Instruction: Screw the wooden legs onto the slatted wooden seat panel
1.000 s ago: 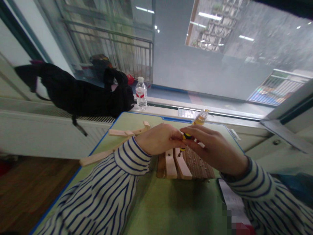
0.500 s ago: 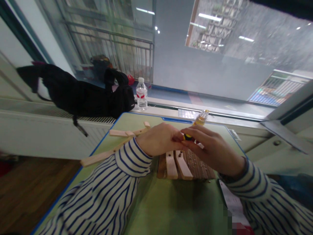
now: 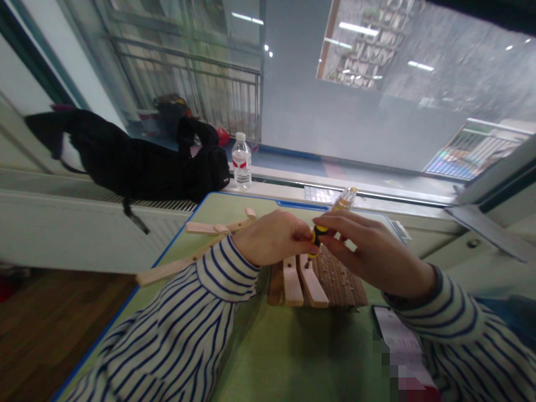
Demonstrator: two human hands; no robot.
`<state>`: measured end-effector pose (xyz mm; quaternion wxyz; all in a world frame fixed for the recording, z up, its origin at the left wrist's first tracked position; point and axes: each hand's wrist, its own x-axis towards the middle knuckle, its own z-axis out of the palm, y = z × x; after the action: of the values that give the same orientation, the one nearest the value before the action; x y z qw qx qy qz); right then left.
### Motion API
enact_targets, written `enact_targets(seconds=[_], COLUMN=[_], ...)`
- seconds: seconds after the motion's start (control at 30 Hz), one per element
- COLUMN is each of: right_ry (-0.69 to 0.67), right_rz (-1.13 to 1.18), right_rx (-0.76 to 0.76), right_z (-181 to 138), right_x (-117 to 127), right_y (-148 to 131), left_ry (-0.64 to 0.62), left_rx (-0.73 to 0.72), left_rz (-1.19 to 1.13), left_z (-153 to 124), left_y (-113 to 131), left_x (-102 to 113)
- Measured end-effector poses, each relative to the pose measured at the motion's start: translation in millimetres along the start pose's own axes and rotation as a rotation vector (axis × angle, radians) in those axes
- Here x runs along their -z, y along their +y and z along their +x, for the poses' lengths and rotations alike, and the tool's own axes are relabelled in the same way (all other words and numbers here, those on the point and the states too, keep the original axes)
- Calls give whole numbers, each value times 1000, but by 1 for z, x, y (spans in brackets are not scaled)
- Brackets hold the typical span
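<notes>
My left hand (image 3: 272,237) and my right hand (image 3: 372,254) meet over a slatted wooden piece (image 3: 312,282) on the green table (image 3: 288,346). Both hands pinch a small yellow-and-black screwdriver (image 3: 315,237), which stands upright with its tip down on a slat by a hole. My left hand's fingers are curled round the handle from the left; my right hand's thumb and fingers close on it from the right. Striped sleeves cover both arms.
Loose wooden strips (image 3: 196,245) lie at the table's left edge. A small amber bottle (image 3: 344,200) stands at the far edge, a water bottle (image 3: 242,159) and a black bag (image 3: 138,159) on the sill beyond. A phone (image 3: 397,340) lies near my right sleeve.
The screwdriver shows more and stands more upright between my fingers. My right hand has shifted slightly; my left hand has barely moved.
</notes>
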<state>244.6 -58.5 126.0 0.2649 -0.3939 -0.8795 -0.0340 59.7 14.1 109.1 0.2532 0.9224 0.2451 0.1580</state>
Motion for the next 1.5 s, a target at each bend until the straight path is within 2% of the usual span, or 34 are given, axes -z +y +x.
enact_targets(seconds=[0.43,0.73,0.93,1.17,1.5], right_ry=[77,64,17,-26,11], right_rz=[30,40,21,36,31], right_rx=[-92,-89,-111,-36,-64], right_z=[-7,-5,-3,-1,-3], right_x=[-3,-2,0,-1,-3], right_y=[1,0,-3,-2,0], left_ry=[-35,24,8,17,-15], left_rx=[-39,-7,-3,2,-42], left_rz=[36,37,43,73,116], left_z=[2,4,2,0,1], left_y=[6,9,7,5,9], left_x=[2,2,3,1,4])
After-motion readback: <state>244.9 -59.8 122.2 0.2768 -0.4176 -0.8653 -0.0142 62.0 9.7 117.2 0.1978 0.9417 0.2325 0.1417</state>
